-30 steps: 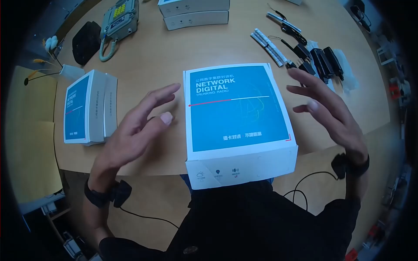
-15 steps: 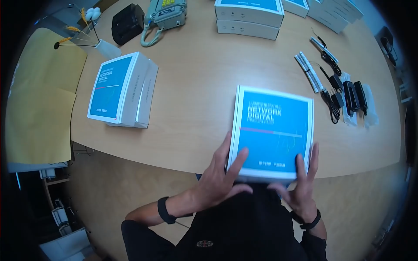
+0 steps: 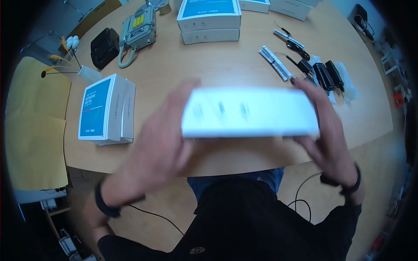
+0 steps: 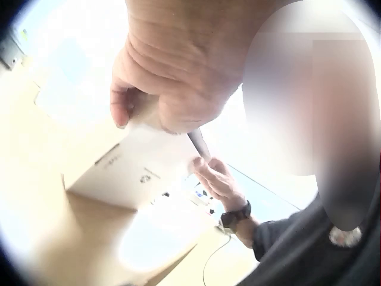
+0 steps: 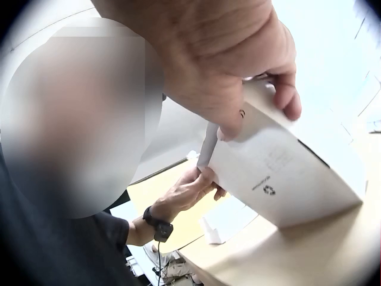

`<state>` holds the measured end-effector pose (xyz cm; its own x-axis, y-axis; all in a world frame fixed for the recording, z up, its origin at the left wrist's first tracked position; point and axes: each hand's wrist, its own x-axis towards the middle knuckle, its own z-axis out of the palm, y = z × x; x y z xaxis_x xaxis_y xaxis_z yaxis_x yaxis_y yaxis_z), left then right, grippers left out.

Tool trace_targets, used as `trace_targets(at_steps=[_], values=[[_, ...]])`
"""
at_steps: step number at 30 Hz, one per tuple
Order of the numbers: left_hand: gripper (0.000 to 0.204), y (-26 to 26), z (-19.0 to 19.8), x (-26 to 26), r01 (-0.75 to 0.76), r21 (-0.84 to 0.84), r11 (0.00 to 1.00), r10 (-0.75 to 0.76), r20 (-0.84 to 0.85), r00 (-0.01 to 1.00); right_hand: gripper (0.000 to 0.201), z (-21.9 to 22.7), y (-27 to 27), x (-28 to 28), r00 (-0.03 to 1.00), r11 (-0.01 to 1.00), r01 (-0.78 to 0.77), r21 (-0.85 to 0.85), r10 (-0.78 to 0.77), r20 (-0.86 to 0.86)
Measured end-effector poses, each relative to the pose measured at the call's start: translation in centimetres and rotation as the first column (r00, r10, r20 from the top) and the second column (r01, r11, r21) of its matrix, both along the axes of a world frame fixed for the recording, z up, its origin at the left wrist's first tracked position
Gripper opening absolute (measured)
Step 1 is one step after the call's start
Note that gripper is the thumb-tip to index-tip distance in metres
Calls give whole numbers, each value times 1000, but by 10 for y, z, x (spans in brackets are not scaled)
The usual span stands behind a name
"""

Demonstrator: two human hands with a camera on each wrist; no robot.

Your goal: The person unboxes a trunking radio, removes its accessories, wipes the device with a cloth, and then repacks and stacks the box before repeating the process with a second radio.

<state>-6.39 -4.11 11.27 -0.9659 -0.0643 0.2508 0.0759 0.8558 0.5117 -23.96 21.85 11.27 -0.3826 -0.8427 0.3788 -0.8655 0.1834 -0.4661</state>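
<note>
A white box [image 3: 250, 112] is held up over the table's near edge, its white side with small icons facing the head camera, blurred by motion. My left hand [image 3: 159, 135] grips its left end, and my right hand [image 3: 326, 130] grips its right end. In the left wrist view the box [image 4: 134, 167] is tilted, with the left hand's [image 4: 178, 71] fingers and thumb round its edge. The right wrist view has the right hand [image 5: 232, 65] pinching the box [image 5: 286, 173] at the opposite edge.
Two stacked boxes [image 3: 93, 111] stand at the left, others [image 3: 211, 24] at the back. A telephone [image 3: 140, 28], black case [image 3: 105, 48] and vase [image 3: 89, 75] are back left. White sticks [image 3: 275, 63], cables and black devices [image 3: 324, 76] lie at the right.
Both hands were apart beside the box, then came onto its near sides. Now they hold it raised and tipped, so its blue top no longer shows and a white side faces the head camera.
</note>
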Motion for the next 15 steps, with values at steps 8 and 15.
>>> trace_targets(at_steps=[8,15], values=[[60,-29,25,-35,-56,-33,998,62,222,973,65,6,-25,-51,978,999,-40,31,33,208],[37,-10,47,-24,-52,-153,987,84,204,975,51,42,-11,-28,980,937,131,324,-74,-182]])
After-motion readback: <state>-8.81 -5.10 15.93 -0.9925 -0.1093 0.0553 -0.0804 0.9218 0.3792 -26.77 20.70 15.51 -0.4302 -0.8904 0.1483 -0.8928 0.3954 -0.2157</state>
